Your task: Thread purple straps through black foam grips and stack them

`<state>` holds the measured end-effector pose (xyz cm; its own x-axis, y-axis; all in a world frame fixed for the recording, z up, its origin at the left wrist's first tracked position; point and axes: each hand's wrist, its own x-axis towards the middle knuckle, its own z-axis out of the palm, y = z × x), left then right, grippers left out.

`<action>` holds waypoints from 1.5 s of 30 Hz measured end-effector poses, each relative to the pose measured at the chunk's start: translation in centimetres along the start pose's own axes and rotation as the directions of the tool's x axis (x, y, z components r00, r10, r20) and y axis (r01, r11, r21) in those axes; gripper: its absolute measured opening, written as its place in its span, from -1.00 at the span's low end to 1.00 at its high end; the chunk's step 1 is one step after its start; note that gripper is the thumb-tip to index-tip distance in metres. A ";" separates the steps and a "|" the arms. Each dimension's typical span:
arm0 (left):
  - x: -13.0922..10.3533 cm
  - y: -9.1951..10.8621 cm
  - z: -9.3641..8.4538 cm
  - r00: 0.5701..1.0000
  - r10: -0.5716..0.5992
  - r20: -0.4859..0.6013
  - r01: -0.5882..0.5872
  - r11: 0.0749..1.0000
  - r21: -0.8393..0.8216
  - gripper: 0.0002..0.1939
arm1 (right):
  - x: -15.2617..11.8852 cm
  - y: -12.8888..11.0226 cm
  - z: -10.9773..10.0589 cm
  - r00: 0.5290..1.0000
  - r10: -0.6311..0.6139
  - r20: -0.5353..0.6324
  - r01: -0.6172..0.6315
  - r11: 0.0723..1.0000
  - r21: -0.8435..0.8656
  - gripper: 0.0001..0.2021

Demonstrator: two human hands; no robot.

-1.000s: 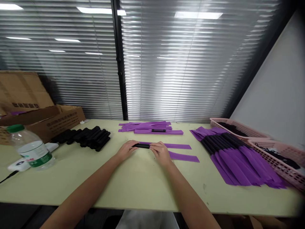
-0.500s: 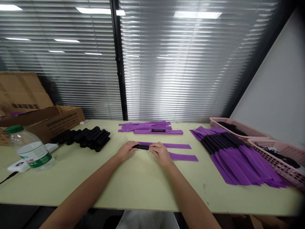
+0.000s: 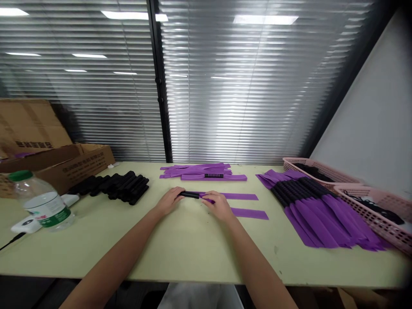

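My left hand (image 3: pixel 170 201) is closed on the left end of a black ribbed foam sleeve (image 3: pixel 189 195), held level just above the table. At the sleeve's right end, my right hand (image 3: pixel 219 204) pinches a purple strap (image 3: pixel 202 195), which shows between the sleeve and my fingers. How far the strap runs inside the sleeve is hidden. Two flat purple strips lie by my right hand: a farther strip (image 3: pixel 241 196) and a nearer strip (image 3: pixel 251 213), both partly covered by it.
Behind my hands lies a stack of purple strips (image 3: pixel 196 170) with one black-sleeved piece. Black sleeves (image 3: pixel 125 185) are piled at left, beside a cardboard box (image 3: pixel 86 165) and a bottle (image 3: pixel 45 204). Finished-looking purple straps (image 3: pixel 325 214) and pink baskets (image 3: pixel 373 219) occupy the right.
My right hand has come off the black sleeve's right end and now grips purple strap there. More of the sleeve shows, and it tilts slightly.
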<state>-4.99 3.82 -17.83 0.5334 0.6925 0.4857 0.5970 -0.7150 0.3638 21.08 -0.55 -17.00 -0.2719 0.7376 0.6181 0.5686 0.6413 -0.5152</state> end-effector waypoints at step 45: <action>-0.3 0.8 0.4 0.999 0.028 0.023 -0.028 1.000 0.006 -0.63 | -0.2 -0.5 0.6 0.990 -0.124 -0.066 0.132 0.983 0.129 -0.79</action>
<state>-4.40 3.07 -17.98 0.5636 0.6742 0.4772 0.5851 -0.7337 0.3455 20.36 -0.89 -17.24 -0.2882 0.6368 0.7151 0.4226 0.7548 -0.5018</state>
